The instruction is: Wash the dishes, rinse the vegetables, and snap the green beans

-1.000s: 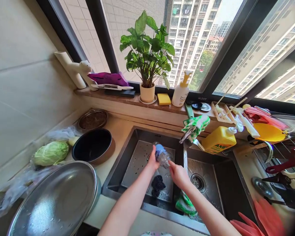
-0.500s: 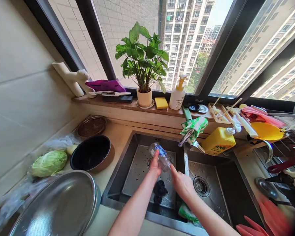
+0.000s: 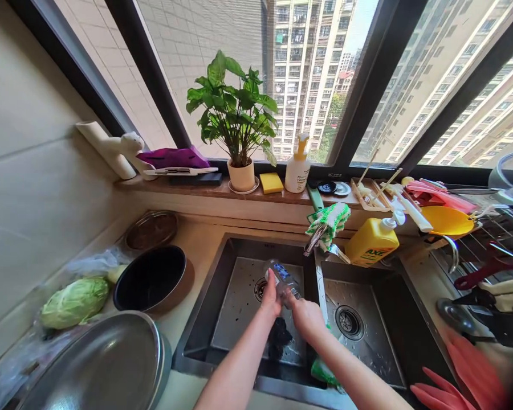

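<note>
A clear bottle [image 3: 287, 277] with blue markings lies tilted above the left sink basin [image 3: 243, 336]. My left hand [image 3: 272, 295] is wrapped round its near side, thumb along the bottle. At the lower right end of the bottle, the fingers of my right hand [image 3: 305, 319] are closed on it; the bottle's end is partly hidden by them. Below my hands, a dark wet clump [image 3: 280, 335] rests on the basin floor near the drain [image 3: 260, 289].
A tap with a green-and-white cloth [image 3: 331, 219] stands behind the basin divider. To the right are a yellow AXE bottle [image 3: 371, 242] and pink gloves [image 3: 474, 364]. A black pot [image 3: 151, 279], a cabbage [image 3: 76, 302] and a large pan lid [image 3: 98, 364] occupy the left counter.
My right hand has closed further over the bottle's lower end, and the two hands are nearer each other. The whole view has shifted slightly.
</note>
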The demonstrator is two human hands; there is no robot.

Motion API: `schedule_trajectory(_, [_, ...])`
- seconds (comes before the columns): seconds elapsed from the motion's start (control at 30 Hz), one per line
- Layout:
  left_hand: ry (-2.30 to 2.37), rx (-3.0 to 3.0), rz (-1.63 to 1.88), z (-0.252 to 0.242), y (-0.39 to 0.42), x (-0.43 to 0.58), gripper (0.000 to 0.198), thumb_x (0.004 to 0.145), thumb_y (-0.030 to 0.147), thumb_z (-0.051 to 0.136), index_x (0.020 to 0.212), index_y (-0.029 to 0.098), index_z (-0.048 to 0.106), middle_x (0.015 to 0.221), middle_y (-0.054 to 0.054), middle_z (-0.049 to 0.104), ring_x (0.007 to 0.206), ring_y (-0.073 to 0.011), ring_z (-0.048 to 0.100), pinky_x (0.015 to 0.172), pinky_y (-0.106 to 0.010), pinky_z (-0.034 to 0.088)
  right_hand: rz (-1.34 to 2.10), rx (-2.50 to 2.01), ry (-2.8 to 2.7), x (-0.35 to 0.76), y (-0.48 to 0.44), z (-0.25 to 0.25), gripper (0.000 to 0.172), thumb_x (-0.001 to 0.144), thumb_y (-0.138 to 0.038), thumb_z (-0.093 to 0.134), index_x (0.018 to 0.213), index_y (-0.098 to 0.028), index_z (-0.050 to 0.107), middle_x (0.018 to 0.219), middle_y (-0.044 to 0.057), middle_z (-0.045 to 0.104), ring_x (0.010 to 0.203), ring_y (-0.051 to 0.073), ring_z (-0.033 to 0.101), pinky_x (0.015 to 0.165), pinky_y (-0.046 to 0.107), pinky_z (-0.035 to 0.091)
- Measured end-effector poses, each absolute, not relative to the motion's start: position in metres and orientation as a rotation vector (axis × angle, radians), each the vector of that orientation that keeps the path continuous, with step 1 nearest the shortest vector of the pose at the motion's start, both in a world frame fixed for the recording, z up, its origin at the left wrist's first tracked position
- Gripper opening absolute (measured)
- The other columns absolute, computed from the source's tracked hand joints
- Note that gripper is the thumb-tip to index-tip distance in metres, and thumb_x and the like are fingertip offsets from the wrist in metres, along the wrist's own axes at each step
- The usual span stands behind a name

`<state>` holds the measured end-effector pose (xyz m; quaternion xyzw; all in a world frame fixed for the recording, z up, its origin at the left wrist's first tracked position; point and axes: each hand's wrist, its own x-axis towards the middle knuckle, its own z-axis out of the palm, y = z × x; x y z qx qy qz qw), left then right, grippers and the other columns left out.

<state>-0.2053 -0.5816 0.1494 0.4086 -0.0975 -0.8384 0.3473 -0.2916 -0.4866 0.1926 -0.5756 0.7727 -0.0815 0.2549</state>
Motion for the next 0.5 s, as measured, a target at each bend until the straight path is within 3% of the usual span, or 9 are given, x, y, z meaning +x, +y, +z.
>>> schedule_trajectory(0.1, [-0.187,0.858,-2.24,0.159,-0.583,-0.191,0.04,0.079,0.05,0.054,0.095,0.013,0.06,0.087,-0.01,0.068,0.078,-0.0216,0.064,0.076,-0.035,0.048,-0.674,-1.242,1.731,-0.29,-0.487,0.196,0.045,0.087,-0.037,0.039,0.129,-0.023,0.049,0.066,0.004,0.063,0.054,0.015,0.057,0.053,0.024,0.043])
schedule_trajectory(0.2, [-0.161,0.774,-2.229,0.167,-0.588,-0.177,0.04,0.078,0.05,0.055,0.102,0.017,0.058,0.088,-0.007,0.068,0.079,-0.0224,0.064,0.078,-0.039,0.048,-0.84,-0.921,1.528,-0.274,-0.473,0.196,0.061,0.089,-0.055,0.019,0.135,-0.021,0.041,0.052,-0.001,0.053,0.035,0.011,0.041,0.04,0.022,0.035])
schedule_trajectory(0.3, [-0.171,0.885,-2.222,0.168,-0.592,-0.175,0.049,0.073,0.06,0.053,0.095,0.016,0.058,0.073,-0.006,0.065,0.063,-0.0215,0.063,0.069,-0.04,0.05,-0.734,-1.147,1.727,-0.263,-0.461,0.199,0.052,0.091,-0.047,0.025,0.132,-0.023,0.046,0.057,0.002,0.058,0.044,0.014,0.05,0.046,0.024,0.038])
schedule_trajectory(0.43, [-0.192,0.983,-2.235,0.16,-0.591,-0.185,0.038,0.074,0.052,0.057,0.084,0.015,0.057,0.065,-0.005,0.064,0.057,-0.0197,0.06,0.061,-0.035,0.05,-0.222,-1.539,2.095,-0.274,-0.463,0.205,0.043,0.087,-0.021,0.039,0.129,-0.025,0.049,0.073,0.012,0.067,0.067,0.021,0.062,0.062,0.029,0.042])
schedule_trajectory(0.5, [-0.192,1.027,-2.2,0.155,-0.587,-0.192,0.037,0.076,0.053,0.054,0.079,0.016,0.056,0.062,-0.004,0.062,0.053,-0.0174,0.058,0.057,-0.031,0.048,-0.336,-1.414,2.03,-0.281,-0.47,0.206,0.041,0.087,-0.024,0.041,0.126,-0.025,0.051,0.071,0.01,0.066,0.065,0.019,0.061,0.061,0.027,0.042])
